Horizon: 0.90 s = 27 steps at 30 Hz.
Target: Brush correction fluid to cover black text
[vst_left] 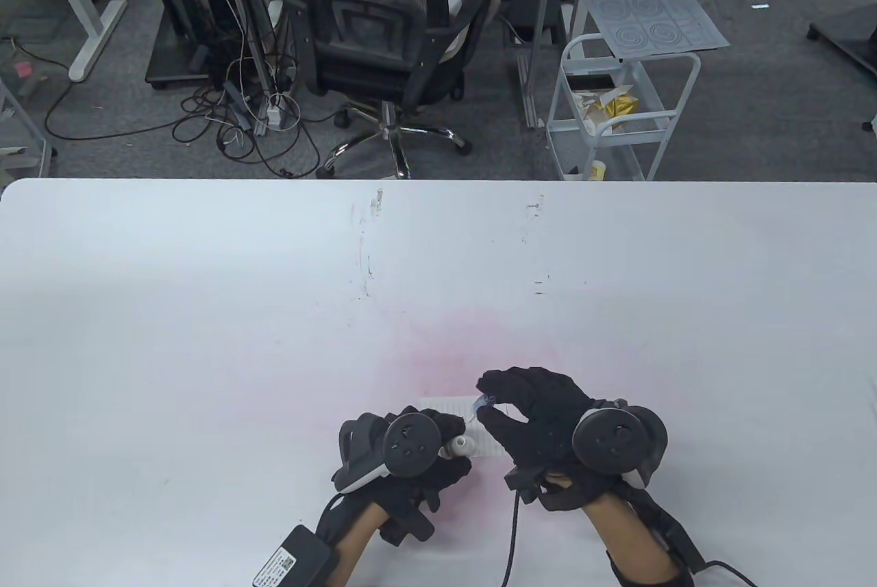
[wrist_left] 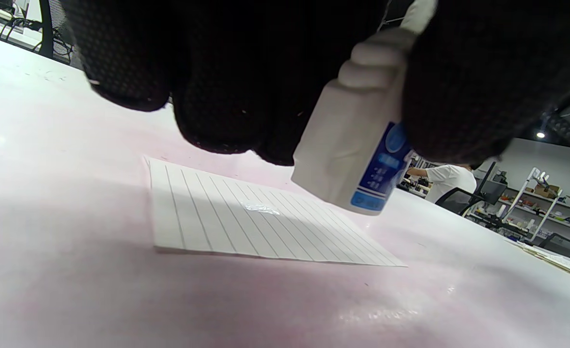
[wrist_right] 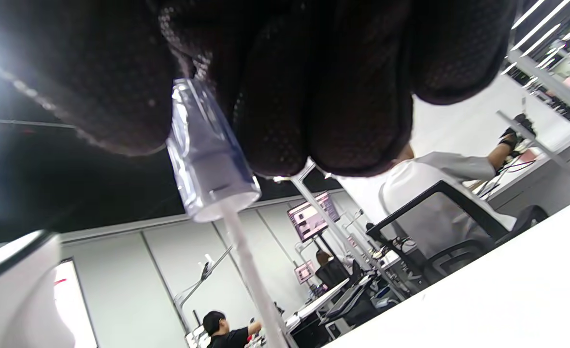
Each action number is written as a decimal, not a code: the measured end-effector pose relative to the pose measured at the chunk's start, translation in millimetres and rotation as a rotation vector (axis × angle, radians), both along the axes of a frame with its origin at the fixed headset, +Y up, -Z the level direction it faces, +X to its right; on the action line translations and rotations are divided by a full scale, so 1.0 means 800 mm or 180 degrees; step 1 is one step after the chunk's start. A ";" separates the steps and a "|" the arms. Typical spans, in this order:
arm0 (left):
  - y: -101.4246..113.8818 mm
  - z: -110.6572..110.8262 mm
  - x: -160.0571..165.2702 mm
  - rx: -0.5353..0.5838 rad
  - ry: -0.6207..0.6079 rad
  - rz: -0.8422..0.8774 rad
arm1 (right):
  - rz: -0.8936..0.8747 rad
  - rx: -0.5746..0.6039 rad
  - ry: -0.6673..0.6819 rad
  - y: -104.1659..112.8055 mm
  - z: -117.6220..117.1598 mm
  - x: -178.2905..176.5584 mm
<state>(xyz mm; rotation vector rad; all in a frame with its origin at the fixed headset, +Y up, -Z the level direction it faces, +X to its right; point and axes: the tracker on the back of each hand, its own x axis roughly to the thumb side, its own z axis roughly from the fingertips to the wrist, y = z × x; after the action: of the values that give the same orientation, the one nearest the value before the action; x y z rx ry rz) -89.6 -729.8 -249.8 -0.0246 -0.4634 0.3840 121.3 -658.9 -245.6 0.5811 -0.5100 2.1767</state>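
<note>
While the white surface (vst_left: 205,313) fills the near half of the table view, a faint pink stain is seen on it around the near centre. A small sheet of lined paper (wrist_left: 246,217) lies flat on that stain, partly covered in the table view by both hands; a glossy wet patch of correction fluid (wrist_left: 262,209) is visible near the sheet's middle. The left hand (vst_left: 404,453) is held over the near left part of the sheet, its grip closed around a white correction fluid bottle (wrist_left: 357,150) with a blue label, which is lifted clear of the paper and tilted. Just to the right, the right hand (vst_left: 548,422) pinches a clear cap (wrist_right: 207,159) between thumb and fingertips, and a thin white brush stem (wrist_right: 249,270) is seen extending from the cap. The brush tip cannot be made out.
</note>
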 end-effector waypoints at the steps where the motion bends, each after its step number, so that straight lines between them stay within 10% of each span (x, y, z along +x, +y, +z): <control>1: 0.000 0.000 0.000 -0.0002 0.0000 0.0001 | 0.0037 0.0000 0.0030 0.000 0.002 -0.003; 27: 0.005 0.003 -0.005 0.0083 0.0011 0.0137 | 0.0817 -0.0338 0.0372 -0.036 0.003 -0.041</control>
<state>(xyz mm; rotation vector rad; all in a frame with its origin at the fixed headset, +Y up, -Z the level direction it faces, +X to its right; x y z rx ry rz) -93.7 -726.1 -247.6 0.0115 -0.4661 0.4203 88.7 -687.7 -243.5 0.7440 -0.2668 2.3767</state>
